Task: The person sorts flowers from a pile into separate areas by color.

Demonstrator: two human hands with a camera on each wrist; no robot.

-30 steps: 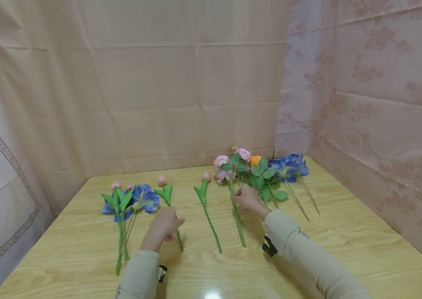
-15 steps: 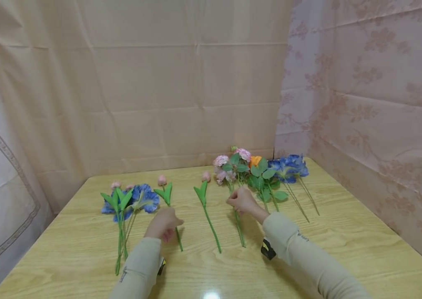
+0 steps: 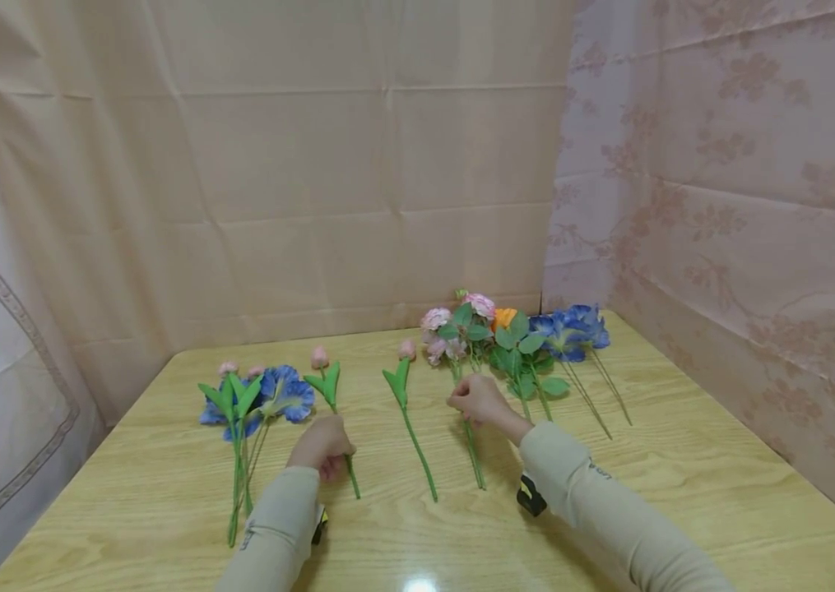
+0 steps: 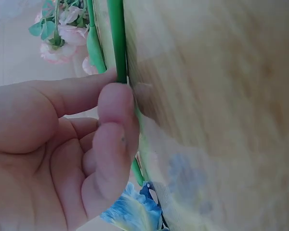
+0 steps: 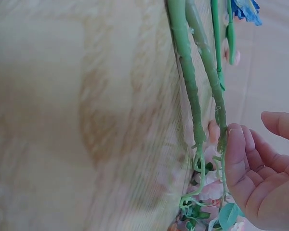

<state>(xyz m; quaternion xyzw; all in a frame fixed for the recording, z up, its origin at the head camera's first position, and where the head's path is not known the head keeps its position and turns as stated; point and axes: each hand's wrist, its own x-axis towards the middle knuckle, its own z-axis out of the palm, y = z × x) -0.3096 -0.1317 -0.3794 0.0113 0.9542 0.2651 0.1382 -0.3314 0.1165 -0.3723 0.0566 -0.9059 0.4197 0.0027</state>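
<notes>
"Tulip (image 3: 331,386) at the left hand (image 3: 322,446): thumb and forefinger pinch its stem (image 4: 118,43), and the other fingers curl in towards the palm!"

"And the right hand (image 3: 485,400)?"

"No pinch there. The thumb stands well away, the fingers bend loosely, and the nearest fingertip is at one of the stalks (image 3: 475,464). Touching or just beside it, I can't tell."

"Stalks of what?"

"Pink flowers (image 3: 441,333): the heads sit beyond the right fingers, while the stalks run past them on the near side."

"So which step is this?"

"Taking hold, I'd say: the left has its stem, the right is only alongside."

"What does the next move call for?"

"A firm pinch on the left, I'd judge, because the stem is thin and the head may swing. On the right, the thumb would have to come in to get a grip."

"Give us the look of that tulip."

"Pale pink bud beyond the left fingers, two bright green leaves in a V below it, bare stem end poking out on their near side. And a second tulip (image 3: 404,395) lies between the two hands' fingers, touching neither!"
</notes>
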